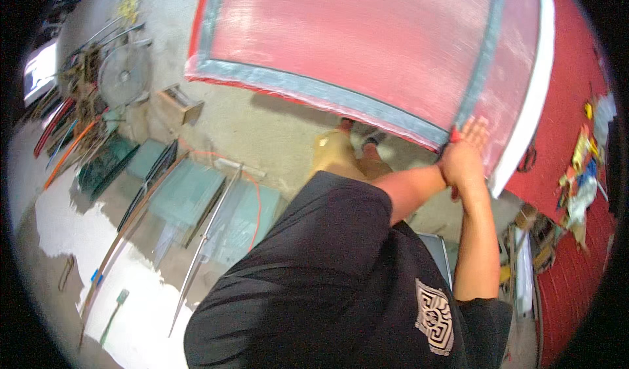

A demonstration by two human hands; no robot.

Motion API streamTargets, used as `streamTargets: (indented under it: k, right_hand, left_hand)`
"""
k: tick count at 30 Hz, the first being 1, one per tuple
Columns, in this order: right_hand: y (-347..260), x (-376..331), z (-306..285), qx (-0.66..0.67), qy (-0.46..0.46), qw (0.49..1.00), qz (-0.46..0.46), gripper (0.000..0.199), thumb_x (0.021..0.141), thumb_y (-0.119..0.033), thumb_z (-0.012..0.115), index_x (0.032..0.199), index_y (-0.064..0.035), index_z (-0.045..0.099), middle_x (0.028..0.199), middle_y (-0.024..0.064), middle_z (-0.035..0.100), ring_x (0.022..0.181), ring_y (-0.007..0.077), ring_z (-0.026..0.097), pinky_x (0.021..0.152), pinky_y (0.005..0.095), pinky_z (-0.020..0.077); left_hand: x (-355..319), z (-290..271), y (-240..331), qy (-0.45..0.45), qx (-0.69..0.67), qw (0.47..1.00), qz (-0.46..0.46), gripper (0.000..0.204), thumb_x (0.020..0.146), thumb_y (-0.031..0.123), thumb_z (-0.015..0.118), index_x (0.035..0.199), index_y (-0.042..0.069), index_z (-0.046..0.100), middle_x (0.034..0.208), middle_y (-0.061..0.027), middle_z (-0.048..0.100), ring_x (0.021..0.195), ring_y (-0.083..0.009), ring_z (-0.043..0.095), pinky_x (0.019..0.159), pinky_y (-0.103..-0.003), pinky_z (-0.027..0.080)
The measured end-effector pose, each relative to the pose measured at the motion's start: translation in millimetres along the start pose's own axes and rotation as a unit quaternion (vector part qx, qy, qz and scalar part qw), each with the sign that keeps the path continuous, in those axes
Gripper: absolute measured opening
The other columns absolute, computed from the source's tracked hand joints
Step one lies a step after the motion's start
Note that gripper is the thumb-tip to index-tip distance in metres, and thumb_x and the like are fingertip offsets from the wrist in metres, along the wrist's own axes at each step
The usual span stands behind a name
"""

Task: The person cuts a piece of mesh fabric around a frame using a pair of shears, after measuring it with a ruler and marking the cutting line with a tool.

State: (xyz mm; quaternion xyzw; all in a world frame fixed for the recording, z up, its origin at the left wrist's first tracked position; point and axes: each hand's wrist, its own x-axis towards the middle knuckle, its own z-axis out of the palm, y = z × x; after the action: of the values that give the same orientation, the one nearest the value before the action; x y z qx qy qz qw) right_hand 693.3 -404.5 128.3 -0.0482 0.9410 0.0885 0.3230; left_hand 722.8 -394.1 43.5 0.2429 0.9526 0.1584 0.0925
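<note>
A large mesh screen in a grey frame [295, 84] lies on a red surface in front of me, with loose mesh edging past the near side of the frame. My arms cross at its near right corner. My left hand [476, 130] appears to lie flat on the mesh just right of the frame, fingers spread, partly covered by my right wrist and hand. Over it, my right hand [461, 162] is closed beside the corner. A small red tool [455, 135] shows at its front, against the frame; its lower part is hidden in the grip.
A white strip [527, 107] runs along the right, with a red surface and a heap of coloured packets [580, 172] beyond. At left on the floor stand a fan [124, 74], a wooden box [179, 105], glass panes [185, 192] and long rods.
</note>
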Motion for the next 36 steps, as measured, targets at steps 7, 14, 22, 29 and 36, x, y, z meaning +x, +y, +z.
streamTargets:
  k: [7,14,22,29,36]
  right_hand:
    - [48.3,21.4,79.3,-0.016,0.093,0.995,-0.039,0.093,0.105,-0.051,0.046,0.166,0.0133,0.017,0.173,0.0416,0.01,0.165,0.0516,0.004,0.132,0.0641,0.0007]
    - [3.5,12.3,11.5,-0.11,-0.101,0.987,0.067,0.072,0.1,-0.022,0.05,0.167,-0.0019,0.038,0.174,0.0353,0.024,0.166,0.0498,0.011,0.133,0.0585,0.0088]
    - [6.2,14.4,-25.5,0.171,-0.107,0.973,0.117,0.037,0.1,-0.019,0.051,0.117,0.0033,0.076,0.112,0.0323,0.075,0.108,0.0482,0.073,0.095,0.0571,0.0577]
    - [0.9,-6.2,-19.5,0.156,-0.099,0.979,0.088,0.038,0.099,-0.014,0.054,0.13,0.0018,0.071,0.112,0.0276,0.076,0.106,0.0454,0.075,0.093,0.0552,0.0599]
    - [1.8,-21.5,-12.3,0.146,-0.1,0.983,0.047,0.063,0.1,-0.013,0.047,0.163,-0.0049,0.046,0.12,0.0311,0.073,0.109,0.0469,0.073,0.092,0.057,0.0588]
  left_hand:
    - [-0.5,7.2,-11.0,0.037,-0.071,0.997,0.0,0.075,0.101,0.041,0.046,0.163,-0.001,0.04,0.175,-0.0233,0.027,0.165,-0.0386,0.018,0.134,-0.059,0.006]
    - [-27.4,13.6,-30.0,0.036,-0.22,0.973,0.057,0.062,0.097,0.032,0.053,0.15,0.0,0.053,0.157,-0.0245,0.046,0.151,-0.0393,0.038,0.127,-0.057,0.023]
    - [-108.1,-3.4,-11.4,0.019,-0.395,0.889,0.232,0.036,0.088,0.02,0.066,0.119,0.003,0.073,0.113,-0.0205,0.073,0.112,-0.0414,0.069,0.1,-0.055,0.053]
    - [-153.8,-35.4,-81.8,-0.213,-0.457,0.863,0.022,0.026,0.101,0.028,0.064,0.11,0.007,0.076,0.103,-0.0189,0.076,0.099,-0.0443,0.071,0.087,-0.054,0.057]
    - [-124.5,-56.9,-120.4,-0.235,-0.478,0.824,-0.194,0.037,0.107,0.034,0.059,0.123,0.002,0.071,0.124,-0.0196,0.075,0.118,-0.0389,0.07,0.099,-0.048,0.056]
